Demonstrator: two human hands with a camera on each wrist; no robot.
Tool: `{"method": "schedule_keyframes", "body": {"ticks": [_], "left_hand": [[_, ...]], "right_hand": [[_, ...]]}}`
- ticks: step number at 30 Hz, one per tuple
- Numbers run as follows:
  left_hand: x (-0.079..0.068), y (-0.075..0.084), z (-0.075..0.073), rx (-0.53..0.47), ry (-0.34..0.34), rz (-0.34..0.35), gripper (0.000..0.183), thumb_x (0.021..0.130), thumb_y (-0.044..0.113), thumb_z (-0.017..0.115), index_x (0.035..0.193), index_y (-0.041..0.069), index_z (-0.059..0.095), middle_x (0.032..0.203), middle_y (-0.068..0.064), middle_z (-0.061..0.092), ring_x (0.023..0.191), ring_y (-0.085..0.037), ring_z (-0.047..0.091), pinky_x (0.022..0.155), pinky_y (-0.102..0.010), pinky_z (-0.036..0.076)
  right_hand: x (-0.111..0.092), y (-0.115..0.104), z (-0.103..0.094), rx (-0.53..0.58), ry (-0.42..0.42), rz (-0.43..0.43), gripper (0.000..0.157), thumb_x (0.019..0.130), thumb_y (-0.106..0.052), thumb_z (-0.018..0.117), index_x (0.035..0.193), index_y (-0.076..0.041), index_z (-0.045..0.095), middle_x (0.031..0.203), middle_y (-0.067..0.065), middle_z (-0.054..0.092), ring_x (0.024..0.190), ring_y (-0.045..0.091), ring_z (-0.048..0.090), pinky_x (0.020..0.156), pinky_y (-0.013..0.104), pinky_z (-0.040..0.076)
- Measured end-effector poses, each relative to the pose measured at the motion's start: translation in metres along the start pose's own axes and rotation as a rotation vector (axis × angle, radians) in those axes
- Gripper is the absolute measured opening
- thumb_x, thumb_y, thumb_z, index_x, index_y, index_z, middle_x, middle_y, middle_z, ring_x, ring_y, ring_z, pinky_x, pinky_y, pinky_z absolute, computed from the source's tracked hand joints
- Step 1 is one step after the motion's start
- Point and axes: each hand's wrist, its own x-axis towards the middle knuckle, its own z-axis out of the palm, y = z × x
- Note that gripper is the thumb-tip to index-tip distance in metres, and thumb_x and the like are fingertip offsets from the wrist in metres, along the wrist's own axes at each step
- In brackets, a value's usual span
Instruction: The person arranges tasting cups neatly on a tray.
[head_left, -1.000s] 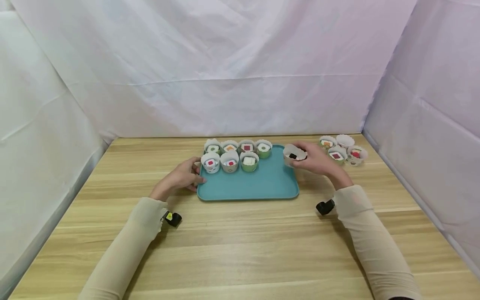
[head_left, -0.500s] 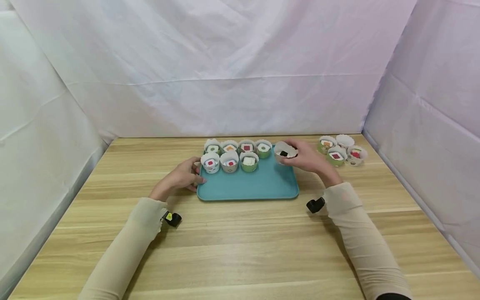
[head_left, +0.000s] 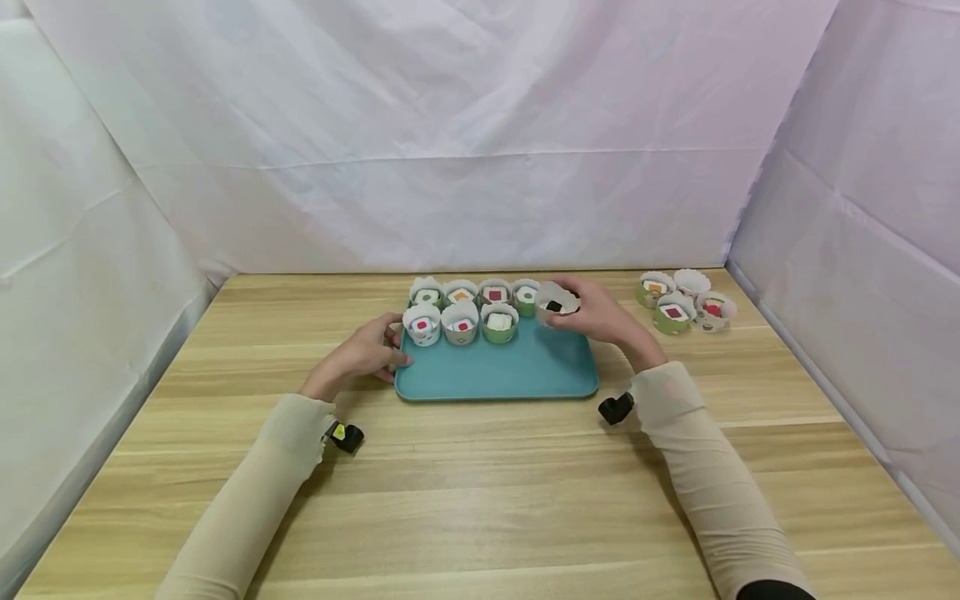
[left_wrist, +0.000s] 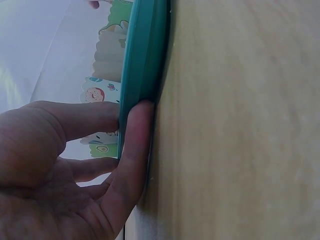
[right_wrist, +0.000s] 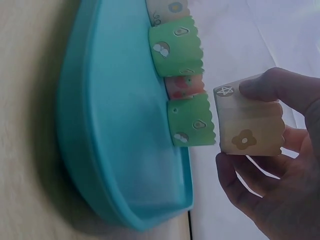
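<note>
My left hand [head_left: 367, 350] grips the left edge of a teal tray [head_left: 495, 375]; in the left wrist view a digit presses along the outer wall of the tray [left_wrist: 145, 60]. My right hand [head_left: 600, 315] holds a pale paper baking cup [head_left: 545, 302] with a small dark piece inside. In the right wrist view, thumb and fingers pinch that cup [right_wrist: 245, 120], patterned with a brown flower, beside a green baking cup [right_wrist: 192, 121] and above the tray's back right. Several filled cups stand in two rows, including a green cup [head_left: 498, 325] with a white piece.
Several more baking cups cluster on the wooden table [head_left: 480, 500] right of the tray, among them a green cup [head_left: 672, 315] and a pale cup [head_left: 714, 312] with a red piece. White cloth [head_left: 480, 167] hangs behind the table and at both sides.
My right hand has carried the pale cup leftward over the tray, close to the end of the back row. The left hand and the tray have stayed in place.
</note>
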Motion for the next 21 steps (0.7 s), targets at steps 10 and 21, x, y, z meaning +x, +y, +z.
{"method": "schedule_keyframes", "body": {"ticks": [10,21], "left_hand": [[-0.001,0.002,0.000,0.011,-0.001,0.006,0.084,0.093,-0.001,0.070,0.163,0.007,0.023,0.121,-0.022,0.045,0.083,-0.023,0.058,0.070,-0.039,0.066],[-0.002,0.003,0.000,0.003,-0.002,0.001,0.085,0.093,-0.001,0.070,0.163,0.007,0.022,0.120,-0.021,0.045,0.083,-0.022,0.057,0.070,-0.039,0.066]], "right_hand": [[0.007,-0.006,0.012,0.016,0.013,-0.026,0.057,0.091,-0.016,0.078,0.143,-0.004,0.056,0.135,0.017,0.063,0.124,0.036,0.059,0.099,0.055,0.052],[0.008,-0.010,0.019,-0.049,-0.029,0.037,0.052,0.092,-0.021,0.078,0.139,-0.008,0.058,0.128,0.014,0.065,0.115,0.031,0.062,0.091,0.049,0.054]]}}
